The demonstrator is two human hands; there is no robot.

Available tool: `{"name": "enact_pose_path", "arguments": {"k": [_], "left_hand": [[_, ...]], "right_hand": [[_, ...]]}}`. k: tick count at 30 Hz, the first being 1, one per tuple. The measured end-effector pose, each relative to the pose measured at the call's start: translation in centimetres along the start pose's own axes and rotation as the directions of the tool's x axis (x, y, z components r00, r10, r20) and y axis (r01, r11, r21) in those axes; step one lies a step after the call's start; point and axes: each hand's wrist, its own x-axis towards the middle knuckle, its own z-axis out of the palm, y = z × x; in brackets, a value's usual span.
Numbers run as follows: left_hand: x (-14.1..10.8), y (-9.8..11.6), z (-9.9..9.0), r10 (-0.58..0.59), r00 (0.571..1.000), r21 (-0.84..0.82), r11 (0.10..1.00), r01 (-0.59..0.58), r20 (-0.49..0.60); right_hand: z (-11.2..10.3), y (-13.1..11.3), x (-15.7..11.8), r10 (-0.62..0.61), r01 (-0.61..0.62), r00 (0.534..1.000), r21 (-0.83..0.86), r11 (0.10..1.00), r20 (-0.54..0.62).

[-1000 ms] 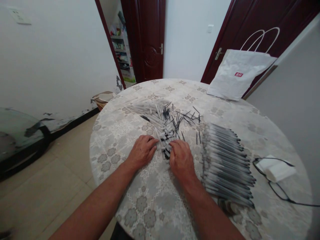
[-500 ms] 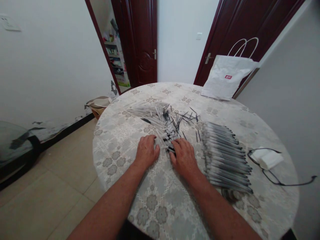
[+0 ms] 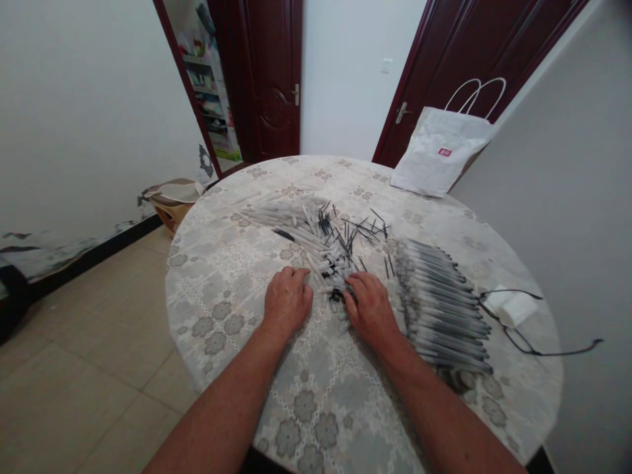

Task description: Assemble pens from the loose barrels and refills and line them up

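Note:
A loose heap of white pen parts [image 3: 306,227] with small black pieces covers the middle of the table. At its near left edge my left hand [image 3: 289,296] rests with fingers curled, and what its fingertips hold, if anything, is too small to tell. My right hand [image 3: 370,306] touches the heap's near right edge, its fingers bent over white and black parts; a grip cannot be made out. Thin black sticks [image 3: 365,229] lie scattered behind it. To the right, many assembled-looking pens [image 3: 442,303] lie side by side in a stacked row.
The round table [image 3: 217,263] has a patterned cloth. Glasses [image 3: 530,349] lie by a white tissue roll [image 3: 513,309] at the right. A white paper bag [image 3: 439,155] stands at the back right. Round dark items [image 3: 461,380] sit below the pen row.
The view has shifted a little. My right hand has moved slightly right, and the black part that was at its thumb and fingertips no longer shows there. My left hand has barely moved.

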Motion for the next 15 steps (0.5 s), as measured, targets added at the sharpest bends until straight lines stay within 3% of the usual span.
{"name": "enact_pose_path", "arguments": {"k": [6,15], "left_hand": [[-0.1,-0.2,-0.2,-0.026,1.000,0.037,0.999,0.026,0.013],[0.1,-1.7,0.3,-0.103,0.994,-0.043,0.994,0.102,-0.028]], "right_hand": [[-0.3,-0.2,0.2,0.017,-0.017,1.000,0.005,1.000,0.001],[0.2,1.4,0.6,0.083,-0.095,0.989,-0.097,0.991,-0.118]]}}
